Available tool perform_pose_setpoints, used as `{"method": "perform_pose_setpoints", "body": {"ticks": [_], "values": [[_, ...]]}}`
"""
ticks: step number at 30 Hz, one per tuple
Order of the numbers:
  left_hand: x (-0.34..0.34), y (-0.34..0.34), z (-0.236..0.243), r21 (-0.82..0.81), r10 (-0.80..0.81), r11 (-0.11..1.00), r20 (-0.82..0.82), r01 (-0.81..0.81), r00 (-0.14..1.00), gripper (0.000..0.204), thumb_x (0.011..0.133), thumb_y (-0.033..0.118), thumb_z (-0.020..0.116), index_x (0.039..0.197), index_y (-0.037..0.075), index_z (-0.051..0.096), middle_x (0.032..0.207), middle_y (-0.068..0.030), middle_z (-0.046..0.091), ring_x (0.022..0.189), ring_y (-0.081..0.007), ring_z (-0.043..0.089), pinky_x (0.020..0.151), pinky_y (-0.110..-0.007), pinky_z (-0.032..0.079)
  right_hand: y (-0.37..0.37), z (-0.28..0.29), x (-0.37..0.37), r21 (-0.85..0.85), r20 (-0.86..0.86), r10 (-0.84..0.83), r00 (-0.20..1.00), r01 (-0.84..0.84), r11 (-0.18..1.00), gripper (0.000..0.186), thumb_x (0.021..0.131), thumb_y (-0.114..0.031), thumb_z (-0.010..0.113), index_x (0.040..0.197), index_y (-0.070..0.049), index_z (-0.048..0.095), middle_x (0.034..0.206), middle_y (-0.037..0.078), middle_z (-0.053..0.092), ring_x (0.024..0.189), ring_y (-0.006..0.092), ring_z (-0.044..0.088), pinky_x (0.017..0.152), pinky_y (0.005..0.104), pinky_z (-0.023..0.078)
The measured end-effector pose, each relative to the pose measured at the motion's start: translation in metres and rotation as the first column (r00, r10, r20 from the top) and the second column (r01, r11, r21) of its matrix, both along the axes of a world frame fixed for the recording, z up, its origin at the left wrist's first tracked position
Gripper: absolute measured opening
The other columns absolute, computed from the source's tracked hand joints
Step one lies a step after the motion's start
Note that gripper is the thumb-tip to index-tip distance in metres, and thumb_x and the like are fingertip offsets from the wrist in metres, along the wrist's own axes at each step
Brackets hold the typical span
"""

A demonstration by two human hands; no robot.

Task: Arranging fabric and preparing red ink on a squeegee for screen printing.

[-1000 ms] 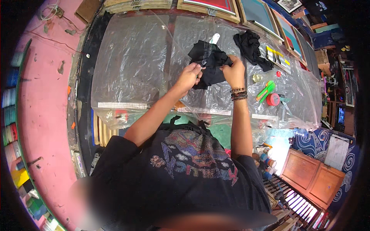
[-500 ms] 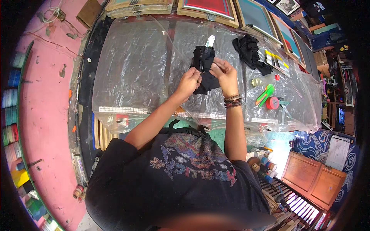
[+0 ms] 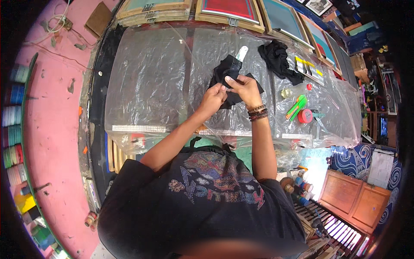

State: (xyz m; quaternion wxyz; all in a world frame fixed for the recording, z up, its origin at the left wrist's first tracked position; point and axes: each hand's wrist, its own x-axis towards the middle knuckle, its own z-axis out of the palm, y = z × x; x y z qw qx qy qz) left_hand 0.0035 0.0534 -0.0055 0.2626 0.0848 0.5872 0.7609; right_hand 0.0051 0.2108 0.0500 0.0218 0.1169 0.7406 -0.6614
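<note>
Hands pinching a black cloth over a plastic-covered table.

Both hands meet above the middle of the table [image 3: 146, 86], toward its far edge: the left hand [image 3: 214, 97] and the right hand [image 3: 243, 86] touch at the fingertips, each pinching the near edge of the black cloth [image 3: 228, 71], which hangs crumpled between them over the clear plastic sheet. A white bottle tip [image 3: 242, 52] shows just beyond the cloth. A second black cloth [image 3: 278, 60] lies well apart toward the far right corner; green markers [image 3: 296, 107] and a red tape roll [image 3: 305, 115] sit near the right edge.
</note>
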Motion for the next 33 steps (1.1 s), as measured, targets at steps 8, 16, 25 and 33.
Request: {"method": "perform_pose_setpoints", "body": {"ticks": [8,16,25,33], "values": [[0.007,0.008,0.006,-0.205,0.013,0.976,-0.286,-0.074,0.958,0.033,0.109,0.031,0.041,0.097,0.004,0.056,0.068,0.0038,0.042,0.060,-0.0069,0.038,0.055,-0.025,0.034,-0.008,0.008,0.006,-0.151,-0.064,-0.100,0.993,0.090,0.985,0.028,0.090,-0.026,0.075,0.084,0.000,0.068,0.075,-0.001,0.064,0.065,0.0057,0.053,0.056,0.0254,0.042],[0.010,-0.001,0.030,-0.155,-0.092,0.985,-0.126,0.072,0.988,0.036,0.109,0.037,0.041,0.096,0.006,0.054,0.068,0.0048,0.040,0.059,-0.0053,0.034,0.053,-0.024,0.029,-0.013,-0.001,0.005,0.268,-0.256,-0.291,0.922,0.357,0.895,0.042,0.091,-0.035,0.070,0.076,0.004,0.066,0.057,0.009,0.060,0.056,0.0113,0.053,0.055,0.0356,0.045],[0.007,-0.003,0.051,-0.213,-0.120,0.973,-0.117,0.093,0.986,0.037,0.108,0.039,0.042,0.095,0.006,0.054,0.069,0.0037,0.041,0.061,-0.0060,0.036,0.053,-0.023,0.031,-0.009,0.003,-0.004,0.149,-0.268,-0.360,0.894,0.407,0.901,0.046,0.091,-0.033,0.071,0.070,0.007,0.063,0.057,0.006,0.058,0.058,0.0091,0.050,0.054,0.0348,0.043],[0.007,0.004,0.067,-0.377,-0.105,0.926,-0.277,-0.008,0.955,0.039,0.108,0.036,0.041,0.095,0.004,0.057,0.070,0.0012,0.048,0.062,-0.0084,0.042,0.055,-0.026,0.036,-0.009,0.005,-0.008,-0.067,-0.222,-0.459,0.861,0.456,0.888,0.046,0.093,-0.031,0.070,0.063,0.002,0.059,0.058,-0.004,0.053,0.057,0.0061,0.043,0.050,0.0291,0.037]]}}
